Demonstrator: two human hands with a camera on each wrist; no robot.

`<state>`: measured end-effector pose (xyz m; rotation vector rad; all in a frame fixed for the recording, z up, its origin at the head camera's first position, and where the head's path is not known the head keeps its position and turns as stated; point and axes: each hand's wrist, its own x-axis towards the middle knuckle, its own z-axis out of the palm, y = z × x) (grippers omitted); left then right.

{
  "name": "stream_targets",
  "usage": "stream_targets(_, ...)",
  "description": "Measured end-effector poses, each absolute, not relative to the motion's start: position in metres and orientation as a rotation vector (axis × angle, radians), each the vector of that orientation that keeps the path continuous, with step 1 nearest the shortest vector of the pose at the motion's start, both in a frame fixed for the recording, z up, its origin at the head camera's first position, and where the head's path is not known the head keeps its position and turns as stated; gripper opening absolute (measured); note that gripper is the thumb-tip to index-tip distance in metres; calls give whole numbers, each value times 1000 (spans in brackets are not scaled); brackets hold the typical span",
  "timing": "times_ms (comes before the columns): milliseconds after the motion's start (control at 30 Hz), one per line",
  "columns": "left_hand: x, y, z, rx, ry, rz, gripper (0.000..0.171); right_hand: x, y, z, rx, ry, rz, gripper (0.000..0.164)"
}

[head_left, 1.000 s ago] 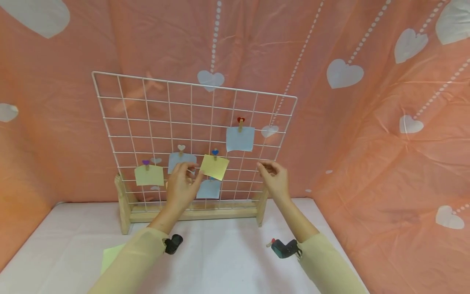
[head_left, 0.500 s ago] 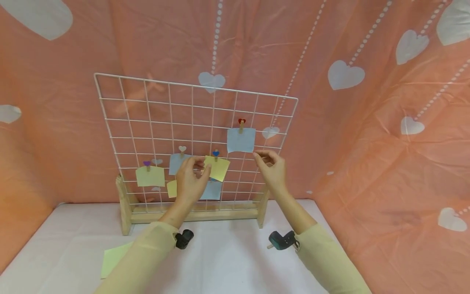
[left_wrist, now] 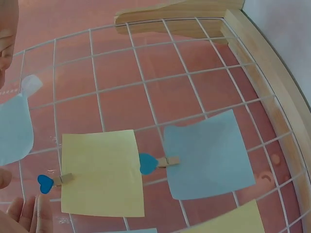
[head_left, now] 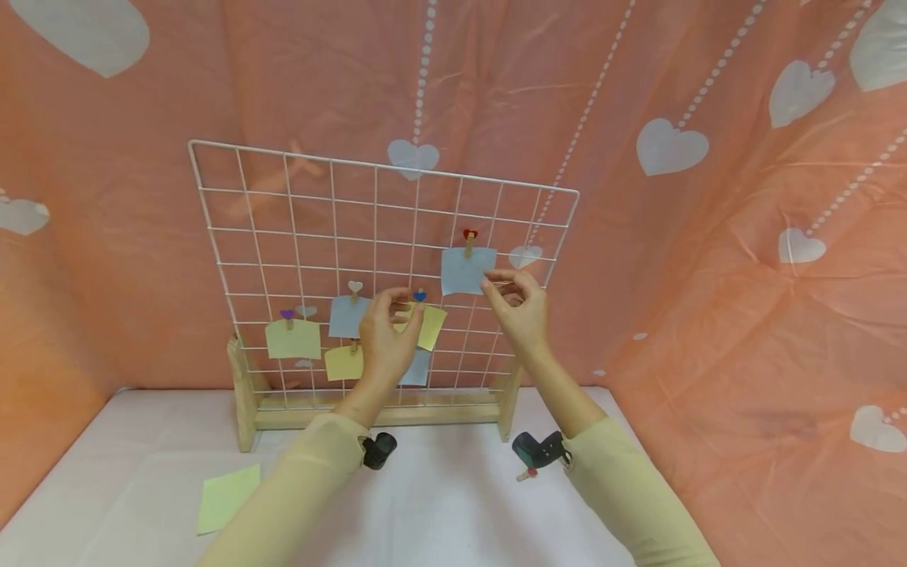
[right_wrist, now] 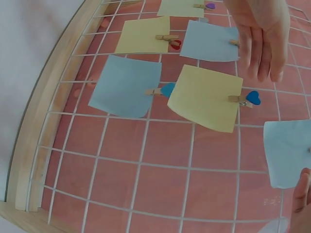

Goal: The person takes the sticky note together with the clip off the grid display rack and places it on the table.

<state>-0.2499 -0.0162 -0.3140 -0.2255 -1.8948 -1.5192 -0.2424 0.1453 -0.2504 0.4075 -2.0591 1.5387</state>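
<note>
Upper blue note (head_left: 464, 270): clipped on the wire grid (head_left: 375, 165), below its top-right corner. Expect light, flexible, easily creased paper; take hold by the wooden clip (head_left: 468, 248) (not a loose corner). Left grip (head_left: 388, 335): spread. Right grip (head_left: 520, 315): at the note's lower-right corner; pinch cannot be confirmed.

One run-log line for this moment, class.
left hand: near blue-clipped yellow note; right hand: near upper blue note, contact unclear; table: green note

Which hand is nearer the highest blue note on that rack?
Right: the right hand is by the lower right corner of the blue note; the left hand is lower, off to its left.
</note>
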Motion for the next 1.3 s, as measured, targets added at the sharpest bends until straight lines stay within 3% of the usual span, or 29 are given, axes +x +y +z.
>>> stream_targets(533,-252,-4,-307,-223,-2071,-1671,48,-247,138,-230,463,-2035,1478,33)
stream_targets(800,-256,3,-304,-260,-2062,-1630,48,-276,142,-235,571,-2081,1374,38)
stream_targets(1300,-260,11,-299,-278,-2058,-1661,50,-275,132,-223,591,-2314,1029,44)
